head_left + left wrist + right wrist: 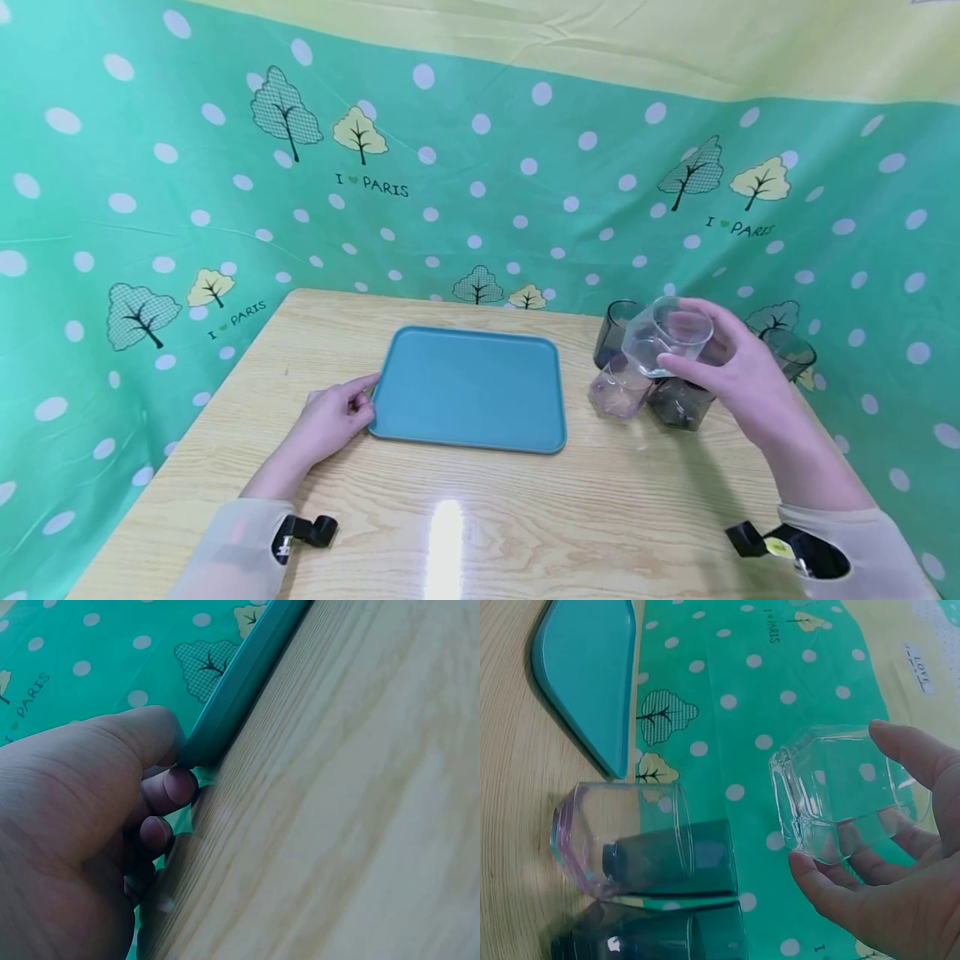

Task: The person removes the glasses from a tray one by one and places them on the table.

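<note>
A teal rectangular tray (468, 387) lies flat on the wooden table. At its left edge my left hand (335, 419) pinches the rim; the left wrist view shows thumb and fingers right at the tray's end (225, 701). My right hand (731, 367) grips a clear faceted glass (832, 791), raised and tilted above the other glasses. Below it stand a pink-tinted glass (619, 390) and a dark glass (681, 404). Behind these is another dark glass (611, 337), and one more dark glass (791, 354) is partly hidden by my right hand.
The wooden table (360, 508) reaches back to a green dotted cloth (480, 183) that hangs around its far and side edges. The glasses cluster at the table's right, a short distance from the tray.
</note>
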Demonstrator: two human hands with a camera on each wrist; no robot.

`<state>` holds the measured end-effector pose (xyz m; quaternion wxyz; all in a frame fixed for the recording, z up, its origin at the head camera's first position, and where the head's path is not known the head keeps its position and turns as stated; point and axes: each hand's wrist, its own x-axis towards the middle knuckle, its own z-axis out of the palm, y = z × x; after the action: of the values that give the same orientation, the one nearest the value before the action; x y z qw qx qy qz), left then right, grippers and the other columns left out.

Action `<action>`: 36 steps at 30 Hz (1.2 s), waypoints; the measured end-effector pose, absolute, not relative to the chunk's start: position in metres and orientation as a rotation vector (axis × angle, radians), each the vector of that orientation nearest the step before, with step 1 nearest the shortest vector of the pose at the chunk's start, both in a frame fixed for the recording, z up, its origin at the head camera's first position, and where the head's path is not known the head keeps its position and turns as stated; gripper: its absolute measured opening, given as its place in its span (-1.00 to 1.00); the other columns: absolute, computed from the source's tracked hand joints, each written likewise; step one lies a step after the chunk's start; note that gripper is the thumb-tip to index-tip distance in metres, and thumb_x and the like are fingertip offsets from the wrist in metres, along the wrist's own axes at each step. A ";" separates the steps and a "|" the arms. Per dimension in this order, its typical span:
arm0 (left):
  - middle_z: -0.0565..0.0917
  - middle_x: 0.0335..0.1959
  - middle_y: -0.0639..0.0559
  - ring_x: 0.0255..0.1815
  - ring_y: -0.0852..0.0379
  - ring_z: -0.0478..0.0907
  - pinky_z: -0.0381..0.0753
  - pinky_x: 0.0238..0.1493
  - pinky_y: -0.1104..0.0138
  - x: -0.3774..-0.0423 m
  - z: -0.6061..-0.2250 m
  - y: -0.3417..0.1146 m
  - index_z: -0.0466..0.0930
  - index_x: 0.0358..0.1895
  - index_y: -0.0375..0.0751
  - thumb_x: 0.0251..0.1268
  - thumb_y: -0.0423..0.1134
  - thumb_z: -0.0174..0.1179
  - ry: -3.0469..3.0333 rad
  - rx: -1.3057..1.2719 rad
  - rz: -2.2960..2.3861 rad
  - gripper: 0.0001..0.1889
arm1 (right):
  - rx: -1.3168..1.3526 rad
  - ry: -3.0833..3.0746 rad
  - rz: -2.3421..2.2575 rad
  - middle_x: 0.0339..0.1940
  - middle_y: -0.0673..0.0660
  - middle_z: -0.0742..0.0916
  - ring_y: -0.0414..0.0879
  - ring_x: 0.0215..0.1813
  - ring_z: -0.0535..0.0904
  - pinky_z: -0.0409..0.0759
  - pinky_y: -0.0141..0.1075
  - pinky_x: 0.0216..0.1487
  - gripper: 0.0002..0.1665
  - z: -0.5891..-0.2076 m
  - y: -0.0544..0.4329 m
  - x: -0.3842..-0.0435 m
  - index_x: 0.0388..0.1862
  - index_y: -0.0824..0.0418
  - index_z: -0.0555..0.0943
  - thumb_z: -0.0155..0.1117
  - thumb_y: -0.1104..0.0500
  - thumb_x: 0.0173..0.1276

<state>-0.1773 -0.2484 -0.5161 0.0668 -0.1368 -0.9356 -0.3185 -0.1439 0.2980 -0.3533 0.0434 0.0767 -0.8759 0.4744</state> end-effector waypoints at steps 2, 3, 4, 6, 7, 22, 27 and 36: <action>0.54 -0.45 0.24 -0.43 0.21 0.45 0.37 0.19 -0.20 -0.177 -0.516 -0.248 0.63 0.47 -0.34 0.44 -0.38 0.25 -2.819 -0.415 -0.962 -0.47 | 0.208 -2.693 1.419 0.56 0.10 0.55 -0.29 0.32 0.59 0.55 -0.55 0.11 -0.03 -0.353 0.304 -0.143 0.80 -0.12 0.25 0.51 0.00 0.56; 0.53 -0.46 0.24 -0.44 0.21 0.45 0.38 0.19 -0.19 -0.178 -0.516 -0.248 0.63 0.46 -0.34 0.45 -0.38 0.25 -2.818 -0.416 -0.962 -0.47 | 0.194 -2.700 1.406 0.56 0.10 0.55 -0.28 0.31 0.59 0.54 -0.55 0.11 -0.03 -0.353 0.307 -0.142 0.81 -0.13 0.25 0.51 -0.01 0.56; 0.53 -0.46 0.24 -0.44 0.21 0.45 0.38 0.18 -0.18 -0.178 -0.516 -0.248 0.63 0.46 -0.34 0.45 -0.38 0.25 -2.817 -0.418 -0.962 -0.47 | 0.178 -2.706 1.396 0.56 0.08 0.55 -0.27 0.30 0.60 0.53 -0.56 0.10 -0.03 -0.353 0.310 -0.142 0.81 -0.13 0.24 0.51 -0.02 0.56; 0.54 -0.45 0.24 -0.44 0.21 0.45 0.39 0.17 -0.17 -0.178 -0.516 -0.248 0.63 0.46 -0.34 0.45 -0.38 0.25 -2.817 -0.420 -0.960 -0.47 | 0.160 -2.712 1.386 0.57 0.09 0.54 -0.26 0.31 0.58 0.51 -0.57 0.10 -0.02 -0.352 0.316 -0.141 0.82 -0.14 0.22 0.49 -0.02 0.57; 0.54 -0.45 0.24 -0.44 0.21 0.45 0.39 0.16 -0.16 -0.178 -0.516 -0.248 0.63 0.46 -0.34 0.45 -0.38 0.25 -2.818 -0.421 -0.960 -0.47 | 0.151 -2.713 1.385 0.57 0.09 0.53 -0.27 0.32 0.57 0.50 -0.58 0.10 -0.02 -0.352 0.318 -0.141 0.82 -0.14 0.21 0.49 -0.02 0.58; 0.53 -0.46 0.24 -0.44 0.20 0.44 0.39 0.19 -0.21 -0.177 -0.517 -0.249 0.63 0.46 -0.34 0.43 -0.38 0.25 -2.810 -0.415 -0.955 -0.46 | 0.024 -2.702 1.368 0.56 -0.03 0.51 -0.39 0.32 0.49 0.43 -0.60 0.04 0.03 -0.363 0.361 -0.142 0.86 -0.17 0.11 0.45 -0.01 0.61; 0.54 -0.45 0.23 -0.45 0.19 0.43 0.38 0.21 -0.21 -0.177 -0.517 -0.249 0.62 0.47 -0.33 0.43 -0.37 0.25 -2.819 -0.406 -0.975 -0.45 | -0.034 -2.716 1.336 0.54 -0.10 0.51 -0.40 0.29 0.47 0.42 -0.58 0.00 0.05 -0.365 0.369 -0.140 0.87 -0.18 0.08 0.45 -0.04 0.61; 0.54 -0.45 0.22 -0.44 0.17 0.45 0.32 0.29 -0.26 -0.178 -0.515 -0.249 0.61 0.49 -0.33 0.45 -0.37 0.24 -2.835 -0.400 -0.998 -0.45 | -0.112 -2.660 1.416 0.34 -0.37 0.52 -0.46 0.23 0.47 0.41 -0.62 -0.01 0.04 -0.371 0.385 -0.137 0.87 -0.18 0.12 0.46 0.04 0.60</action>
<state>-0.1778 -0.2492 -0.5149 0.0547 -0.1318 -0.9336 -0.3288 -0.1373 0.3854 -0.3708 0.0630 -0.0369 -0.8804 0.4686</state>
